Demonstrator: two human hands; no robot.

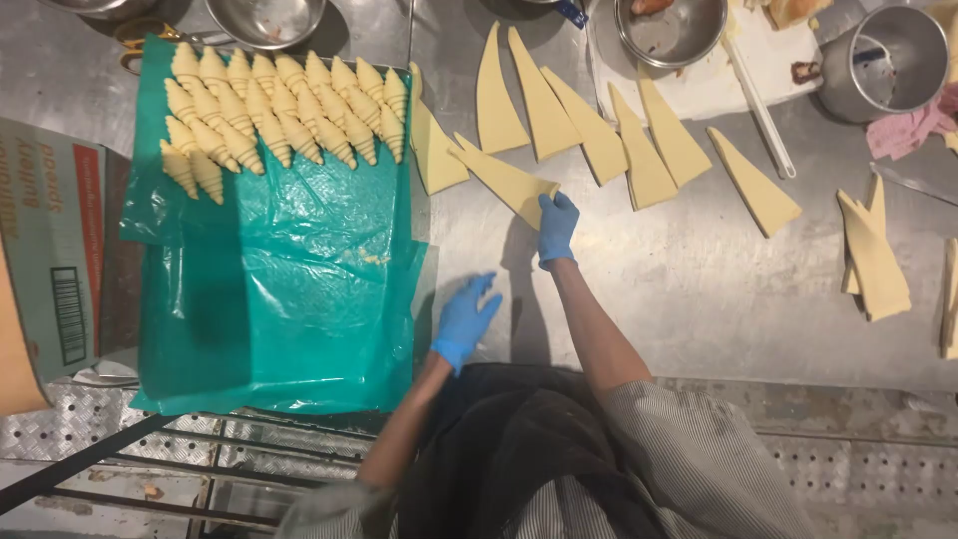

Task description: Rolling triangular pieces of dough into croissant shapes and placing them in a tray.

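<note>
Both hands wear blue gloves. My right hand (556, 226) pinches the wide end of a pale dough triangle (502, 177) that lies on the steel table (689, 289). My left hand (466, 319) hovers flat with its fingers apart beside the green plastic sheet (279, 289), holding nothing. Several more dough triangles (544, 105) lie spread across the table beyond my right hand. Several rolled raw croissants (284, 105) sit in rows at the far end of the green sheet.
Metal bowls (669, 30) and a steel pot (888, 60) stand along the far edge, with a white board (718, 85) and a pink cloth (903, 130). A cardboard box (55, 260) lies at the left. A stack of dough triangles (873, 260) rests at the right.
</note>
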